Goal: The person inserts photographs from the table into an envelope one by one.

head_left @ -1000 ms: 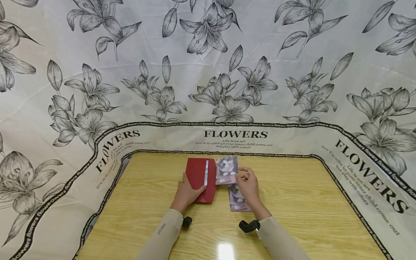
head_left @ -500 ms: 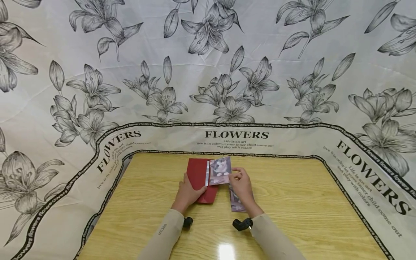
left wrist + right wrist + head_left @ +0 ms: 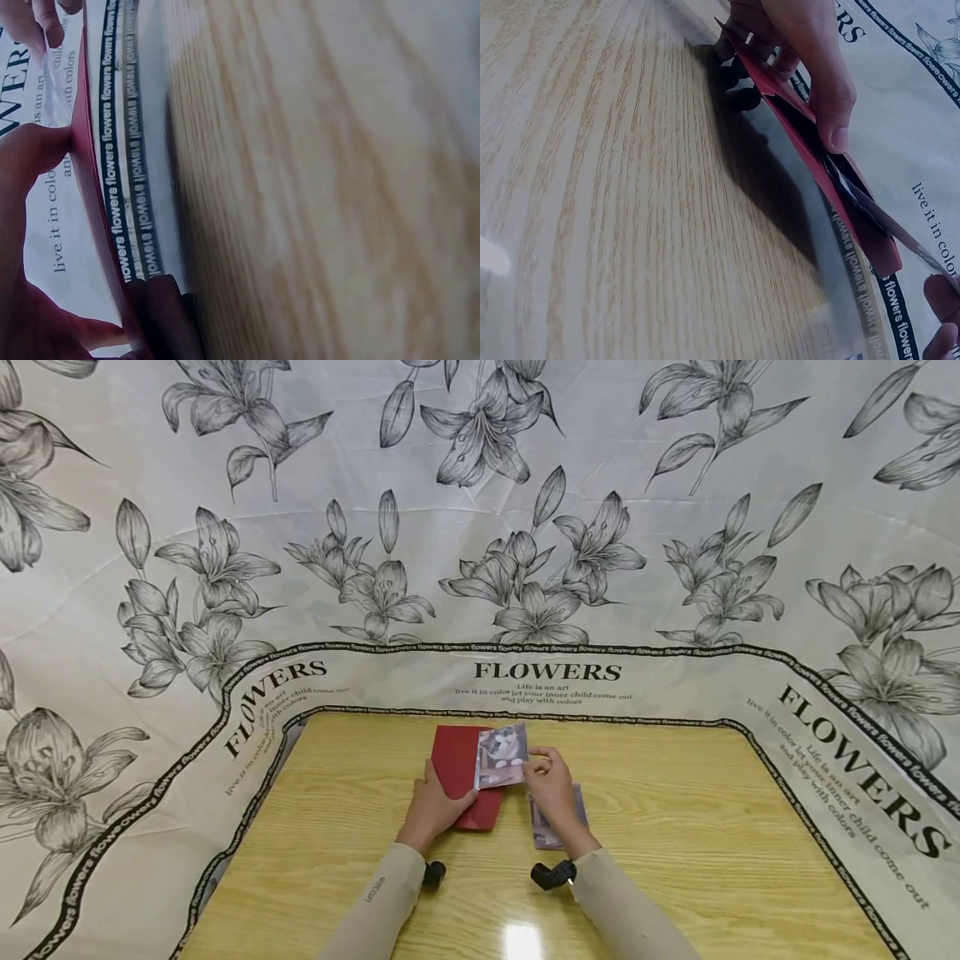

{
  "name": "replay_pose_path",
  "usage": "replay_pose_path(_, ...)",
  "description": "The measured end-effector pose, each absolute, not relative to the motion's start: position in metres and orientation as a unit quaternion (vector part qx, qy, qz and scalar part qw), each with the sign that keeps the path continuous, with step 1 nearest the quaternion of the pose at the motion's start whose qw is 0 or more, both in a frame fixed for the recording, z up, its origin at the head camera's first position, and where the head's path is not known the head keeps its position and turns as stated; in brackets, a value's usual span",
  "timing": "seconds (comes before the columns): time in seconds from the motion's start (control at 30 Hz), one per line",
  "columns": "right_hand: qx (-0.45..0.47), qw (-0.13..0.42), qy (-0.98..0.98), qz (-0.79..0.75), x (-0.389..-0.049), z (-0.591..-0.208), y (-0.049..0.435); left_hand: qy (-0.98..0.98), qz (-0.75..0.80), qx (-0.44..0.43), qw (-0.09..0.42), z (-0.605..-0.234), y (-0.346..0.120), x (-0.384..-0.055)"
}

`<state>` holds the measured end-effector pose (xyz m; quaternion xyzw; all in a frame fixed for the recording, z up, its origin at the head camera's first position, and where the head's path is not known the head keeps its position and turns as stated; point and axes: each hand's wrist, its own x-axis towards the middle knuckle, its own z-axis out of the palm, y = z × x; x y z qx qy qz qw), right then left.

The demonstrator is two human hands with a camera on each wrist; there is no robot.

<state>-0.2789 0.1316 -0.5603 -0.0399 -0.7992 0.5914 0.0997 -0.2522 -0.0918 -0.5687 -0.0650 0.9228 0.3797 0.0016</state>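
Observation:
My left hand [image 3: 433, 808] grips a red envelope [image 3: 454, 753], thumb on top and fingers beneath. In the right wrist view the envelope [image 3: 784, 124] is held up off the table with its mouth gaping. A small photo card [image 3: 504, 750] with a cat picture is pinched by its right edge between the thumb and fingers of my right hand [image 3: 553, 787]. The card's left end lies at the envelope's opening, close to my left thumb, and a silvery strip shows inside the mouth. Another purple-toned photo card [image 3: 543, 828] lies on the table, partly hidden under my right wrist.
A light wood-grain table [image 3: 675, 827] spreads around the hands. White cloth [image 3: 390, 685] printed with flowers and lettering stands along its back and sides. Black wrist cameras, such as the right one [image 3: 552, 875], sit below each hand.
My right hand has moved left, bringing the photo card from beside the envelope to its opening, over the silvery strip. The left hand and envelope have barely shifted. More of the lower card shows.

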Motion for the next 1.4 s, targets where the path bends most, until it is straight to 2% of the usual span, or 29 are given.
replay_pose_path(0.67, -0.029, 0.101, -0.805, 0.584, -0.283, -0.561, 0.114, 0.921, 0.384, -0.064, 0.009, -0.567, -0.093, -0.252)
replay_pose_path(1.4, -0.020, 0.056, -0.816, 0.575, -0.281, -0.561, 0.096, 0.920, 0.386, -0.068, 0.001, -0.567, -0.092, -0.252)
